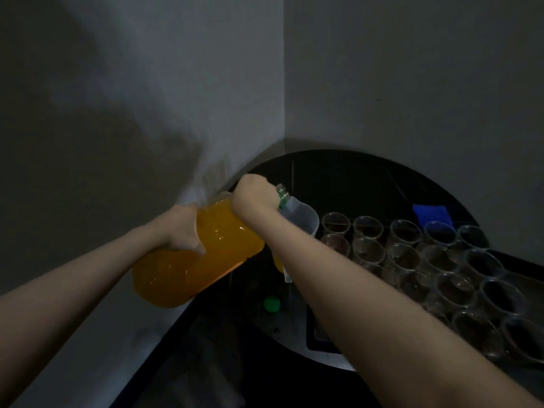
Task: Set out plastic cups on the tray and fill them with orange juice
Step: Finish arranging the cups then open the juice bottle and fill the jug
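A big plastic bottle of orange juice (pixel 206 257) lies tilted, its open mouth with a green ring (pixel 282 193) over a translucent jug (pixel 300 219). My left hand (pixel 182 231) grips the bottle's body from the side. My right hand (pixel 253 192) grips the bottle's neck. A little orange juice shows low in the jug (pixel 278 265). Several clear plastic cups (pixel 435 260) stand in rows on a dark tray (pixel 518 260) to the right. They look empty.
The bottle's green cap (pixel 271 304) lies on the dark round table (pixel 353 178) below the bottle. A blue cloth (pixel 432 214) sits behind the cups. Grey walls meet in a corner close behind the table.
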